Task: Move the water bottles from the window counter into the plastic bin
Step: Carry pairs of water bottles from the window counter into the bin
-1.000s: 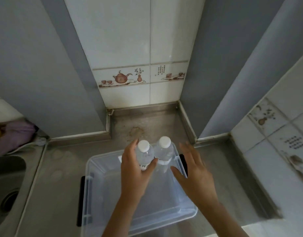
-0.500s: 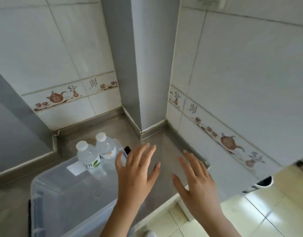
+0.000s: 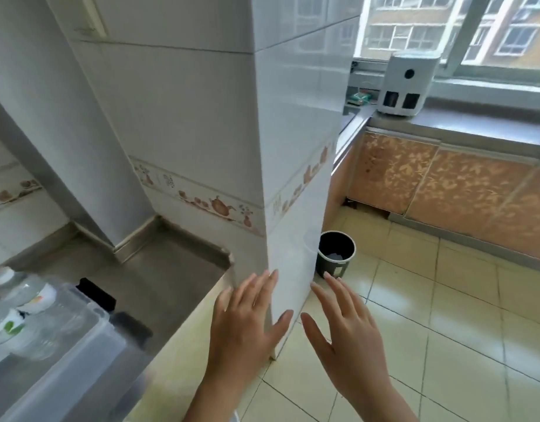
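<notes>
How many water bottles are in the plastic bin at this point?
2, both standing side by side in the plastic bin at the far left: one water bottle and a second nearer the frame edge. The edge cuts the bin off, so more may be hidden.

Your left hand (image 3: 247, 324) and right hand (image 3: 351, 333) are both up in front of you, fingers spread, holding nothing. Two water bottles (image 3: 16, 312) stand side by side in the clear plastic bin (image 3: 89, 345) at far left on the steel counter (image 3: 159, 275). A tiled pillar (image 3: 262, 147) fills the middle. Past it there's a black trash can (image 3: 335, 254) on the floor, and a white appliance (image 3: 405, 83) on the window counter (image 3: 475, 120).
</notes>
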The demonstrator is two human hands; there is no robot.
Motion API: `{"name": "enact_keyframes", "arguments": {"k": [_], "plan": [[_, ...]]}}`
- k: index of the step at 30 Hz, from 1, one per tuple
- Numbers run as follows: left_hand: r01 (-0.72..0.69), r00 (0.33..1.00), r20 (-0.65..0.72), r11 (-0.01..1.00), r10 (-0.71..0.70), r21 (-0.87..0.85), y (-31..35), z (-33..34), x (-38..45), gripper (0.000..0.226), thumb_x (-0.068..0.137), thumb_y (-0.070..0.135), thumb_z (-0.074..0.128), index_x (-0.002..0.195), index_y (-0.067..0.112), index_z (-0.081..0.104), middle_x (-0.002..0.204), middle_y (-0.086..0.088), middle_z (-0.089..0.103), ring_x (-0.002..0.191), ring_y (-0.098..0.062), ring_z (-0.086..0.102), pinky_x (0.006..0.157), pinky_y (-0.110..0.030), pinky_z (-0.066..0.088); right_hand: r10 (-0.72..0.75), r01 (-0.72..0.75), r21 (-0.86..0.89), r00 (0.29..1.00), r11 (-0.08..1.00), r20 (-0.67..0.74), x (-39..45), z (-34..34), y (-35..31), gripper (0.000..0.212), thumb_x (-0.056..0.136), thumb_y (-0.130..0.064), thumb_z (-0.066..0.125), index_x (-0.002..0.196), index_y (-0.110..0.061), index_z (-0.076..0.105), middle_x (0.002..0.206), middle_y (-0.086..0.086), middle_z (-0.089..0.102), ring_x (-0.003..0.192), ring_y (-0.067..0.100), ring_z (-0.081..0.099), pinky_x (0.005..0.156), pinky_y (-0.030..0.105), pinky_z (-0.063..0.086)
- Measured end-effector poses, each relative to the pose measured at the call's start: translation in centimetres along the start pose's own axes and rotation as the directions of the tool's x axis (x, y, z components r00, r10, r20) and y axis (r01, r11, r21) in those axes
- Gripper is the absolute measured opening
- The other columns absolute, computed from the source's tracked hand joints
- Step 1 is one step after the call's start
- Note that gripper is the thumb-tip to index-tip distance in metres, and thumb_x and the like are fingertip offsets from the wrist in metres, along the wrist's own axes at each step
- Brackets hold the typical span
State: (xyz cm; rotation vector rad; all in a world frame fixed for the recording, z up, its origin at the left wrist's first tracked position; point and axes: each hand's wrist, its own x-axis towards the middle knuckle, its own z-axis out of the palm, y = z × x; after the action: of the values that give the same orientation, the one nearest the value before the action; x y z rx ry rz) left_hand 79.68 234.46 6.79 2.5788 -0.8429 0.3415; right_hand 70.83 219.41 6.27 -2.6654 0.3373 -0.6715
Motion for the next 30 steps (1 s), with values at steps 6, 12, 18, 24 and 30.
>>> {"name": "enact_keyframes", "arguments": {"k": [6,12,18,24,30], "plan": [[-0.213,0.974,0.074,0.976,0.216,-0.055,8.5,2.9,1.3,0.062,0.090,0.063,0.045,0.141,0.029,0.050,0.139,0.006,0.060,0.128,-0.015,0.056,0.103,-0.046,0.043,0.198,-0.209,-0.099,0.974,0.973,-0.107,-4.4,-5.7,6.1,0.049,0.091,-0.049,0.041,0.125,-0.019,0.059,0.136,0.005,0.057,0.128,0.026,0.048,0.096,0.048,0.049],[-0.398,0.905,0.111,0.909,0.411,-0.121,15.7,6.3,4.8,0.062,0.089,0.064,0.047,0.140,0.028,0.049,0.139,0.006,0.059,0.129,-0.015,0.054,0.105,-0.047,0.041,0.355,-0.390,-0.124,0.905,0.912,-0.235,-5.8,-9.2,11.7,0.049,0.091,-0.049,0.041,0.125,-0.019,0.060,0.133,0.005,0.058,0.126,0.026,0.050,0.096,0.049,0.049],[-0.493,0.844,0.119,0.844,0.523,-0.211,21.4,11.0,10.9,0.062,0.090,0.063,0.042,0.139,0.027,0.052,0.140,0.006,0.058,0.131,-0.015,0.052,0.105,-0.045,0.041,0.474,-0.535,-0.130,0.818,0.835,-0.326,-3.6,-11.2,18.3,0.047,0.090,-0.048,0.042,0.125,-0.021,0.058,0.135,0.002,0.057,0.128,0.023,0.047,0.096,0.049,0.048],[-0.551,0.788,0.132,0.784,0.602,-0.287,27.4,16.7,18.9,0.065,0.089,0.063,0.042,0.141,0.025,0.051,0.142,0.006,0.055,0.132,-0.015,0.051,0.106,-0.048,0.041,0.532,-0.613,-0.172,0.769,0.771,-0.354,0.5,-12.6,26.0,0.047,0.093,-0.050,0.039,0.127,-0.022,0.056,0.134,0.001,0.056,0.127,0.023,0.048,0.096,0.048,0.048],[-0.644,0.696,0.124,0.691,0.707,-0.328,34.0,21.1,25.9,0.065,0.088,0.062,0.042,0.140,0.025,0.052,0.142,0.004,0.056,0.131,-0.018,0.052,0.106,-0.049,0.040,0.598,-0.709,-0.163,0.677,0.686,-0.430,3.8,-14.5,32.3,0.047,0.089,-0.046,0.044,0.128,-0.023,0.056,0.134,0.002,0.056,0.125,0.023,0.049,0.098,0.047,0.047]]}}
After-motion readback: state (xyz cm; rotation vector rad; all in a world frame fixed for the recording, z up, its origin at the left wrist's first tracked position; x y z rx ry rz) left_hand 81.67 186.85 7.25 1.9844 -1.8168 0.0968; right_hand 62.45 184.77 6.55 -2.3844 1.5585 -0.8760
